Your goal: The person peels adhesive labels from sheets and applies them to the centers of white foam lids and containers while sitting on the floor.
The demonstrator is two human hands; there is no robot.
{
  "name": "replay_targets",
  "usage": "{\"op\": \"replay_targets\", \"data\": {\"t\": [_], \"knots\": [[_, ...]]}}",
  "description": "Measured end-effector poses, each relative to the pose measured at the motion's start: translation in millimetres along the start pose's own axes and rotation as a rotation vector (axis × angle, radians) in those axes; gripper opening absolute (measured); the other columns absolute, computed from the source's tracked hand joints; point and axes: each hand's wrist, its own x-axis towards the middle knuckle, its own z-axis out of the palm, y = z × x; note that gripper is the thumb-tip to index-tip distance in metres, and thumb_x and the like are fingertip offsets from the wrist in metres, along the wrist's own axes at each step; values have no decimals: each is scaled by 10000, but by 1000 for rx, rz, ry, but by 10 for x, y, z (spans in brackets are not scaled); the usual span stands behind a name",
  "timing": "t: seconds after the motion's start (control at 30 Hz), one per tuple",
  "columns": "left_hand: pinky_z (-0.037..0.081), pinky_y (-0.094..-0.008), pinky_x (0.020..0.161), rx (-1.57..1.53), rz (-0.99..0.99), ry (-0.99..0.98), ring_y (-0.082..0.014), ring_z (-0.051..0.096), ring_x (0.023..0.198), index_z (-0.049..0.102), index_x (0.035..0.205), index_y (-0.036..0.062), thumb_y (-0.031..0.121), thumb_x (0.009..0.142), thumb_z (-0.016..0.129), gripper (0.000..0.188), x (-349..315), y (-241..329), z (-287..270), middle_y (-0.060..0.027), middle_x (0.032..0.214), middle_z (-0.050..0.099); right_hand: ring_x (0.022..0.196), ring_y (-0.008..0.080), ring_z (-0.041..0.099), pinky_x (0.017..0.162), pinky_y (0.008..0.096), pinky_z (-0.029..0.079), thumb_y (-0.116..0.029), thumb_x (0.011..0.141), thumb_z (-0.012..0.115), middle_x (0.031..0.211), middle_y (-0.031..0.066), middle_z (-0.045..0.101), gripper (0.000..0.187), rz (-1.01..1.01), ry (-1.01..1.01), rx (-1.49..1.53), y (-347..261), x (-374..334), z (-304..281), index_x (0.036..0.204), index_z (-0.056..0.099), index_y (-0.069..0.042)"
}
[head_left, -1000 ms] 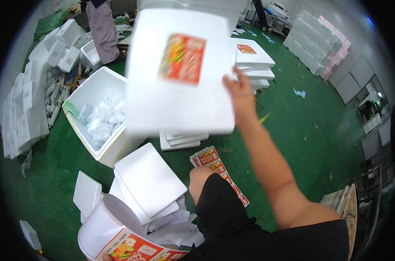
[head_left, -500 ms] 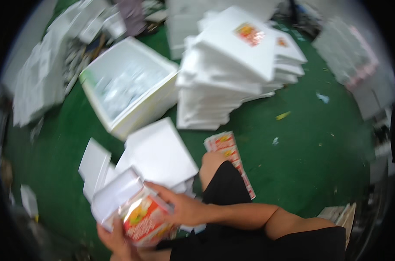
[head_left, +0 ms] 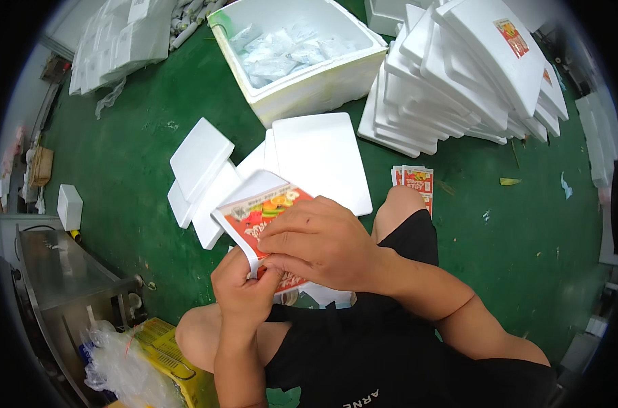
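- Left hand [head_left: 244, 289] grips the lower edge of the sticker sheet [head_left: 258, 211], at picture centre.
- Right hand [head_left: 319, 241] pinches the sheet's edge, overlapping it.
- Foam lids [head_left: 319, 160] at 12 o'clock; open foam box [head_left: 309, 88] beyond.

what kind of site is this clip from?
Probably a packing or shipping workshop floor. A stack of white foam lids stands beside an open foam box holding clear packs, all on a green floor. The left hand and right hand handle a sheet of colourful labels.
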Motion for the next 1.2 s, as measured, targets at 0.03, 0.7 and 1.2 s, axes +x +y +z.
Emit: {"op": "replay_targets", "data": {"t": [0.03, 0.7, 1.2], "knots": [[508, -264, 635, 57, 32, 14, -139, 645, 711, 722, 1010, -13, 20, 788, 770, 229, -6, -7, 6, -103, 895, 707, 951, 226, 681, 812, 348, 513, -182, 798, 798, 1021, 26, 717, 204, 22, -23, 26, 3, 9, -5, 979, 745, -103], [499, -282, 615, 159, -158, -272, -140, 618, 680, 669, 925, -14, 59, 777, 806, 214, -52, -151, 8, -91, 803, 680, 772, 260, 664, 687, 336, 527, -127, 859, 732, 889, 81, 706, 104, 220, -191, 300, 267, -193, 111, 930, 725, -52], [569, -319, 828, -352, -445, 258, -170, 681, 918, 559, 1271, -38, -69, 844, 703, 451, -91, -544, -717, -144, 1090, 695, 695, 91, 596, 637, 237, 480, -198, 1024, 578, 979, 60, 704, 179, 803, 240, 980, 2318, -215, -934, 1123, 640, -63]]}}
